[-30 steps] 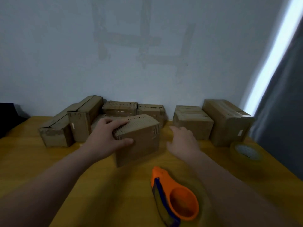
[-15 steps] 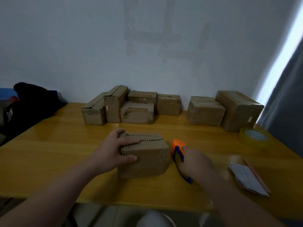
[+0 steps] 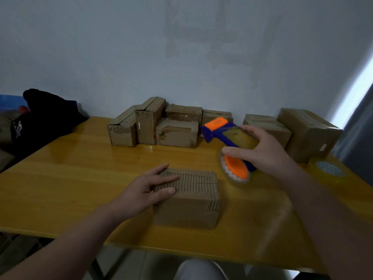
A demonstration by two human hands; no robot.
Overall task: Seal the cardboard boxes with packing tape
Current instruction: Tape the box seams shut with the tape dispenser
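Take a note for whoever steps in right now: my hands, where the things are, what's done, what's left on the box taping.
Left hand: open, fingers flat on top of the near box, on the table.
Right hand: grips the tape dispenser, held in the air behind and right of that box.
Spare tape roll at the table's right edge; other boxes along the wall.
Done: box placed, dispenser in hand; no tape visible on the near box.
Left: tape it shut.

A yellow wooden table (image 3: 70, 178) before me carries one cardboard box (image 3: 189, 207) near its front edge, a huddle of small boxes (image 3: 175, 132) along the far edge, two larger boxes (image 3: 308, 134) far right, and a tape roll (image 3: 328, 170) just beside them.
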